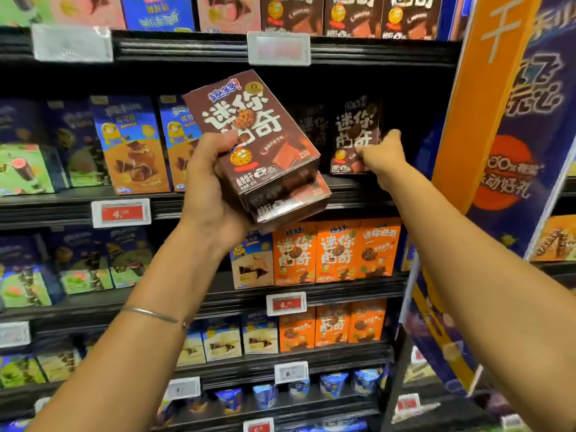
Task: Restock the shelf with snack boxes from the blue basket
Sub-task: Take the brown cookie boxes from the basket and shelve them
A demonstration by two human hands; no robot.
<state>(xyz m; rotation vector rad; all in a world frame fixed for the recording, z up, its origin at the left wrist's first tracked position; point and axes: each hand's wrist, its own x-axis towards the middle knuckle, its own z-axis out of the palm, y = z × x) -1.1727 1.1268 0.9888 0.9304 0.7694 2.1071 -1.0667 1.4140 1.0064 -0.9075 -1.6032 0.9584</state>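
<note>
My left hand (208, 185) grips a stack of two brown snack boxes (255, 141), tilted, in front of the second shelf. My right hand (381, 154) reaches to the right end of that shelf and pinches the lower right corner of a brown snack box (352, 132) standing upright there. Another brown box (311, 126) stands further back in the shadow to its left. The blue basket is out of view.
Blue boxes (131, 145) fill the shelf's left part. Orange boxes (336, 251) stand on the shelf below. The black shelf edge (352, 185) carries a red price tag (121, 212). An orange and blue display panel (486, 120) rises at the right.
</note>
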